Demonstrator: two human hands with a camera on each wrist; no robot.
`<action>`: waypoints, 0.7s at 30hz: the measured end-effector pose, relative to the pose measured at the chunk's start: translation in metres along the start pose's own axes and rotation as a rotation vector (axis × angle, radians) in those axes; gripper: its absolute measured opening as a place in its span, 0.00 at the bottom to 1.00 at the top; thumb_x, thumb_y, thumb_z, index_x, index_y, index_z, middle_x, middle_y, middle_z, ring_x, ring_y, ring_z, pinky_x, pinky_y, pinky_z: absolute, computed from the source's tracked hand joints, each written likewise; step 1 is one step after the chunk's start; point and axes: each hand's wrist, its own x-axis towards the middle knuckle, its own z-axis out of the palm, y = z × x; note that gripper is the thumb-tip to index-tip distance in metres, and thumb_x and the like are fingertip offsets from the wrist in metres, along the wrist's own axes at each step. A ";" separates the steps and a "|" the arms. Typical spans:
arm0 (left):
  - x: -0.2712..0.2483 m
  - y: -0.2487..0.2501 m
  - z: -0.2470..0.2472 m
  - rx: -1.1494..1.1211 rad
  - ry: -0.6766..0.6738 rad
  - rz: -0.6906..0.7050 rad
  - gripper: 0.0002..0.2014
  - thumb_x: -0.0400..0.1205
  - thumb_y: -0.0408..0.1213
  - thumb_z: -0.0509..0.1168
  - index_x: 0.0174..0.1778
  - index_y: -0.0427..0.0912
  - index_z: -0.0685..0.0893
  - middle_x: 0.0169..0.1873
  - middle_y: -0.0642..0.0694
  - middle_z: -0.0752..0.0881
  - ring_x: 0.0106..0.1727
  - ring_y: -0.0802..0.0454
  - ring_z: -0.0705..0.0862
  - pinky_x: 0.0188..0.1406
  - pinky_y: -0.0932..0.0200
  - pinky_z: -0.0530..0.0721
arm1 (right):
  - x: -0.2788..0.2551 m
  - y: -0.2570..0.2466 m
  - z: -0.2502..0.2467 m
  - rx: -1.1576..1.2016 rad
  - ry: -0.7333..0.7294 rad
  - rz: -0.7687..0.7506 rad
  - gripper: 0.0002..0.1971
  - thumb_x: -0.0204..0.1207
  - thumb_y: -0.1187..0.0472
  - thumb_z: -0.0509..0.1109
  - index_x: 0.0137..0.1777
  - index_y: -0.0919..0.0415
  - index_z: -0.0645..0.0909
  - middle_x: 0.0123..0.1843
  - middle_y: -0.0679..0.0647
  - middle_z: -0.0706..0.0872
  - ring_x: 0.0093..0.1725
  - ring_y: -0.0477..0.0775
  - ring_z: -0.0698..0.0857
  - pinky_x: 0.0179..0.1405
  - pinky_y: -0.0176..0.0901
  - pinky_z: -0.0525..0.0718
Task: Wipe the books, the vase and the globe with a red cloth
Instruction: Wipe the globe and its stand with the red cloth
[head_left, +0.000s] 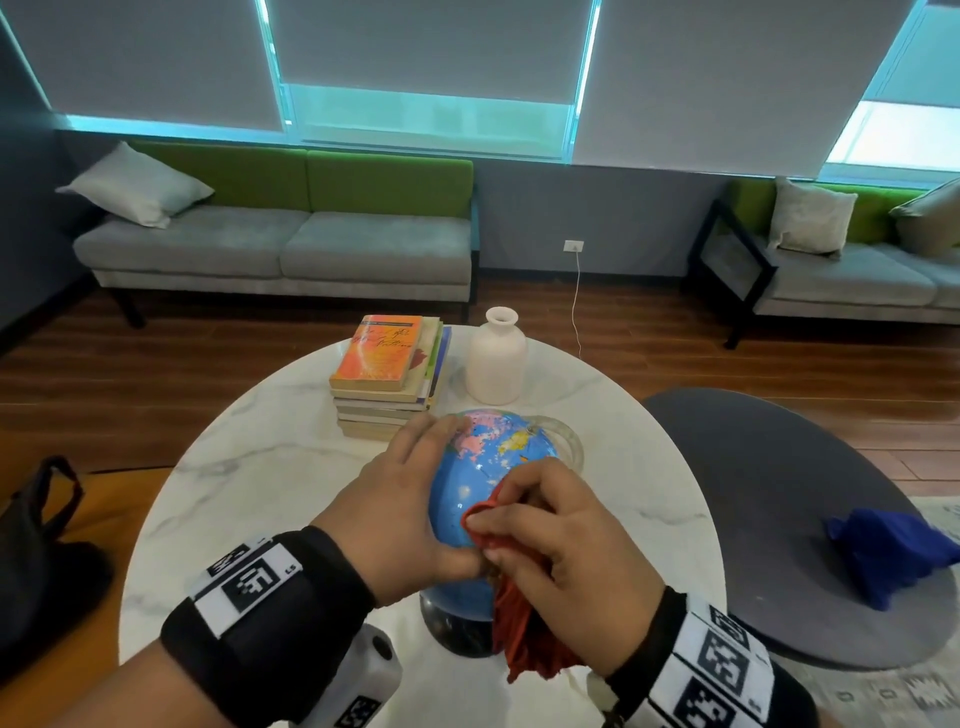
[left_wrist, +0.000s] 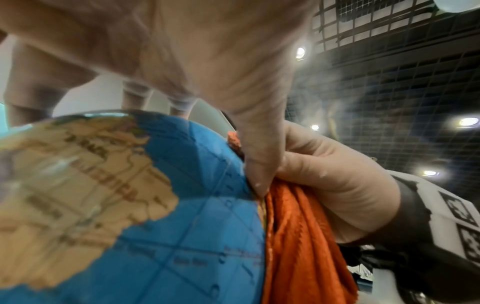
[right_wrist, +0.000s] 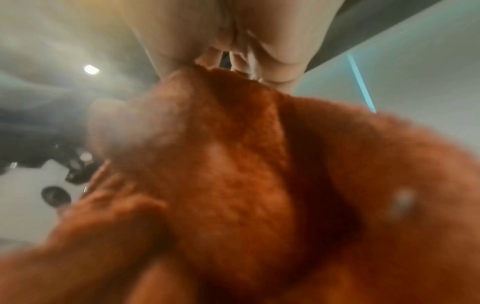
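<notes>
On the near part of the round marble table (head_left: 249, 467) the globe (head_left: 488, 457) is stood on its dark base, and it is steadied from the left by the left hand (head_left: 400, 499), whose fingers are laid nearly straight over the upper curve while the thumb is pressed against the blue near side. A red cloth (head_left: 519, 623) is pinched in the curled fingers of the right hand (head_left: 561, 540) and held against the globe's near face, with most of its length left hanging past the base (in the right wrist view little else is seen but blurred fabric). Behind the globe, a stack of books (head_left: 387, 384) and a white vase (head_left: 496, 358) are placed side by side, just apart. A blue cloth (head_left: 893, 551) is seen on the grey seat (head_left: 769, 499) at the right.
</notes>
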 end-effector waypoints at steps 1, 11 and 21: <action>0.000 -0.001 0.000 0.005 -0.006 -0.002 0.58 0.57 0.65 0.77 0.79 0.65 0.49 0.76 0.65 0.51 0.73 0.57 0.67 0.69 0.61 0.74 | 0.002 0.001 -0.001 0.026 0.001 0.014 0.12 0.72 0.59 0.72 0.54 0.46 0.86 0.54 0.39 0.75 0.56 0.41 0.80 0.59 0.28 0.75; 0.003 0.001 0.008 -0.035 0.030 0.018 0.58 0.52 0.70 0.70 0.78 0.61 0.52 0.77 0.63 0.54 0.76 0.57 0.66 0.73 0.55 0.73 | 0.015 0.011 -0.012 0.136 0.165 0.177 0.14 0.66 0.60 0.74 0.51 0.43 0.88 0.49 0.41 0.78 0.55 0.41 0.81 0.59 0.26 0.74; 0.002 0.003 0.006 -0.030 0.038 0.000 0.58 0.50 0.71 0.68 0.77 0.62 0.53 0.76 0.65 0.54 0.74 0.57 0.67 0.70 0.57 0.74 | 0.029 0.014 -0.020 0.078 0.193 0.245 0.12 0.70 0.60 0.72 0.51 0.47 0.89 0.50 0.40 0.79 0.54 0.33 0.79 0.59 0.24 0.74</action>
